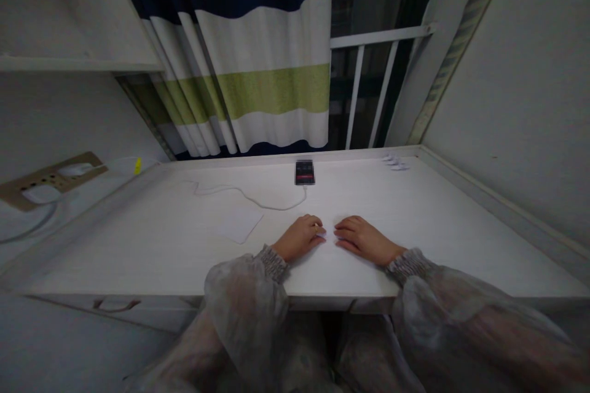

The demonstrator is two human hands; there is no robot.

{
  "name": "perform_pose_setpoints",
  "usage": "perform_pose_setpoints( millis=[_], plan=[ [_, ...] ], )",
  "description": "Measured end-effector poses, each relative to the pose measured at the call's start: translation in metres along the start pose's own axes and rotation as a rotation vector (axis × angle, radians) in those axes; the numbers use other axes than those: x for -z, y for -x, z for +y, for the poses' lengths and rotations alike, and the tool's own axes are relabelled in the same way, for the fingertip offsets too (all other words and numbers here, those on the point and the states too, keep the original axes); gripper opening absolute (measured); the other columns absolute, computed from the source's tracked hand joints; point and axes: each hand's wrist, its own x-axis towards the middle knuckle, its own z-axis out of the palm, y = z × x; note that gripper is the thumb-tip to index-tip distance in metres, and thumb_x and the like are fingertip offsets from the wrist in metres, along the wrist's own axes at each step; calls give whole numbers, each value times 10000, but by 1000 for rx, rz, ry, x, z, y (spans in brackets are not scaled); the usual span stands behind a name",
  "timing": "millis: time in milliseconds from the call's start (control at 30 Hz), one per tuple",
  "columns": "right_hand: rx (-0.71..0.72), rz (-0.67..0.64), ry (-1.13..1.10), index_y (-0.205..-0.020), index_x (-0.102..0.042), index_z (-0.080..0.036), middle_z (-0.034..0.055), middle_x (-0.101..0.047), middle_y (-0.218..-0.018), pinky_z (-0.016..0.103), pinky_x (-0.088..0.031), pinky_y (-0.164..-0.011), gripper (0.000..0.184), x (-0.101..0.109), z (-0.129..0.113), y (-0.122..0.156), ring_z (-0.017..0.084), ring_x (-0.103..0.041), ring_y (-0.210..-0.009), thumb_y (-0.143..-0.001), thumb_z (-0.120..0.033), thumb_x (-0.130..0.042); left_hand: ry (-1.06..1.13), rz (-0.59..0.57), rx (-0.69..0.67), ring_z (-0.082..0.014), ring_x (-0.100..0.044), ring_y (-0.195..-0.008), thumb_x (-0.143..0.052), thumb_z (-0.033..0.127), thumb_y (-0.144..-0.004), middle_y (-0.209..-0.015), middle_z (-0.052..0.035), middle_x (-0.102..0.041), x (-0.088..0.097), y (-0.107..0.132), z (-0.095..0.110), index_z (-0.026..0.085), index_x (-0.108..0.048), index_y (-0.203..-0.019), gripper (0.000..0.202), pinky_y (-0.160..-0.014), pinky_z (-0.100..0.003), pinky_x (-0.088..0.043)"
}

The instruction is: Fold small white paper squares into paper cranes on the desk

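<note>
My left hand rests palm down on the white desk, fingers loosely curled and pointing right, holding nothing. My right hand lies flat beside it, fingers pointing left. The fingertips of both hands nearly meet. A white sheet of paper lies just left of my left hand. A small dark phone lies near the desk's far edge, with a white cable running left from it.
A striped curtain hangs behind the desk, with a white railing to its right. A power strip with plugs sits on the left wall. Small white pieces lie at the far right. A drawer handle shows under the desk.
</note>
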Motion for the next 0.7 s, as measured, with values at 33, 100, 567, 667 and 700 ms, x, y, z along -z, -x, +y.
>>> perform_pose_setpoints(
  millis=[33, 100, 567, 667, 700],
  plan=[
    [0, 14, -1, -877, -634, -151, 97, -622, -926, 375, -396, -828, 302, -1, -1, -4, 200, -523, -906, -840, -359, -418, 69, -1, -1, -147, -513, -910, -505, 302, -787, -947, -68, -593, -2, -1, -2, 159, -613, -928, 228, -825, -284, -406],
    [-14, 30, -18, -794, -631, -144, 93, -608, -858, 363, -400, -782, 318, -2, -2, -11, 197, -512, -855, -825, -392, -435, 165, 3, 12, -142, -512, -896, -517, 315, -778, -918, -65, -588, -5, -2, -6, 160, -626, -904, 228, -813, -270, -416],
    [-45, 4, -319, -774, -604, -160, 64, -552, -774, 284, -421, -718, 238, -15, 2, -29, 163, -485, -780, -832, -327, -444, 211, 46, 104, -131, -507, -817, -487, 289, -797, -836, -27, -594, -9, -3, -6, 165, -590, -807, 162, -760, -253, -402],
    [-50, -5, -378, -764, -599, -157, 61, -550, -766, 286, -421, -720, 210, -17, 3, -30, 162, -488, -780, -831, -291, -452, 197, 42, 133, -136, -504, -791, -494, 242, -787, -806, -26, -590, -9, -4, -4, 163, -585, -765, 123, -748, -260, -402],
    [-58, -5, -395, -764, -596, -155, 60, -549, -768, 287, -421, -721, 200, -17, 4, -31, 161, -489, -779, -831, -280, -455, 198, 43, 143, -137, -505, -787, -497, 229, -783, -802, -27, -589, -9, -4, -3, 160, -585, -756, 115, -747, -260, -402]
  ],
)
